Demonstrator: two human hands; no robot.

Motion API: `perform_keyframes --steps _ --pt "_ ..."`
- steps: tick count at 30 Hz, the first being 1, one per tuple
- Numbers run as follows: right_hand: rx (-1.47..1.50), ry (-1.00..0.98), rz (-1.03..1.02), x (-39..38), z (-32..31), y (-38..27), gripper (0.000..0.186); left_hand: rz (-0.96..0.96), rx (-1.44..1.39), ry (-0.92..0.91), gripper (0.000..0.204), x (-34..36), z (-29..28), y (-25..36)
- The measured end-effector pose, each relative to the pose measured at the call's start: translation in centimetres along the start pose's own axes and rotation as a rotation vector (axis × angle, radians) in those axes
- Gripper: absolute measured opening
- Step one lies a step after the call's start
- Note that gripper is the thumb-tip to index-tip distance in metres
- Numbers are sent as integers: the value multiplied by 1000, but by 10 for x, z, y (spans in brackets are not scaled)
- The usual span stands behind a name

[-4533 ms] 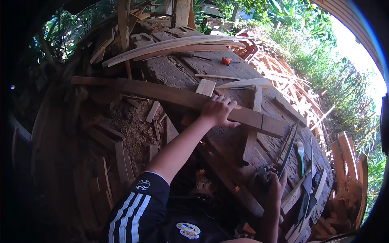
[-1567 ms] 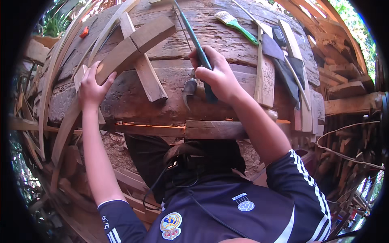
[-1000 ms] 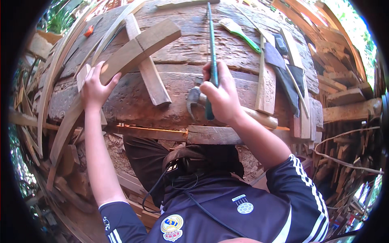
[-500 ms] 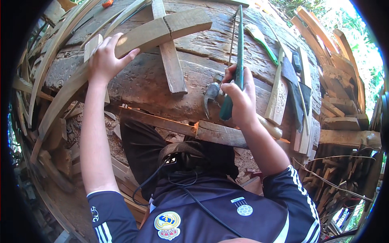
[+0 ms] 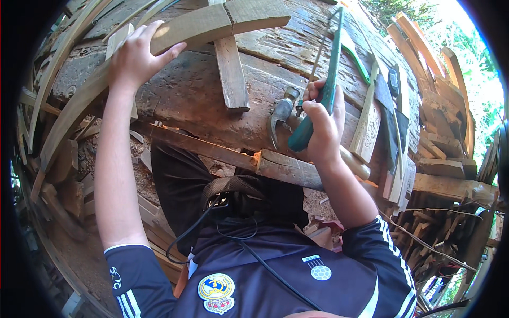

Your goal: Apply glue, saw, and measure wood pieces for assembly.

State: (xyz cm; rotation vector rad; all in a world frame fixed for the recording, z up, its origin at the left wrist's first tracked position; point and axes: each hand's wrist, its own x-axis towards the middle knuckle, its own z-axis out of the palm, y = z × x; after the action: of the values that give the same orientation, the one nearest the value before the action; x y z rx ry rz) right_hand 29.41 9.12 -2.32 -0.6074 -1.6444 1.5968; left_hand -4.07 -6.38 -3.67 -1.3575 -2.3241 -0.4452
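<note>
My left hand (image 5: 133,63) grips a long curved wooden piece (image 5: 196,29), its fingers over the far edge and the thumb along the near side. A narrow dark saw cut crosses this piece near its right end. Beneath it a straight wooden strip (image 5: 231,77) lies crosswise on the bench. In my right hand (image 5: 324,127) is a green-framed hacksaw (image 5: 336,58), tilted up and away from me, its thin blade on the left. The blade is apart from the curved wood. A claw hammer (image 5: 282,112) lies just left of that hand.
The rough, cracked timber bench (image 5: 180,100) bears a green-handled brush (image 5: 350,50), wooden strips (image 5: 366,130) and a dark cloth (image 5: 389,106) on the right. Scrap wood (image 5: 440,111) is piled beyond the right edge. More curved strips (image 5: 63,53) lean at the left.
The whole view has shifted slightly. The saw's far end now leans more to the right. My left hand keeps its place on the curved wood.
</note>
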Motion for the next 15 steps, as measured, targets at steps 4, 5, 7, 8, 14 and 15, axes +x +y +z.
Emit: perform_keyframes --steps 4,5,7,8,14,15 --pt "-151 68 -100 5 -7 12 34 -30 31 -26 89 3 -4 7" --pt "-154 65 -99 6 -9 12 34 -30 29 -40 89 3 -3 7" --pt "-152 94 -77 6 -9 13 34 -12 22 -19 89 2 -1 5" --pt "-115 100 -51 6 -6 11 34 9 16 2 90 2 1 4" --pt "-243 56 -61 7 -3 25 33 -38 15 -8 85 3 3 0" --pt "-290 42 -55 7 -3 24 33 -45 14 -4 85 4 3 1"
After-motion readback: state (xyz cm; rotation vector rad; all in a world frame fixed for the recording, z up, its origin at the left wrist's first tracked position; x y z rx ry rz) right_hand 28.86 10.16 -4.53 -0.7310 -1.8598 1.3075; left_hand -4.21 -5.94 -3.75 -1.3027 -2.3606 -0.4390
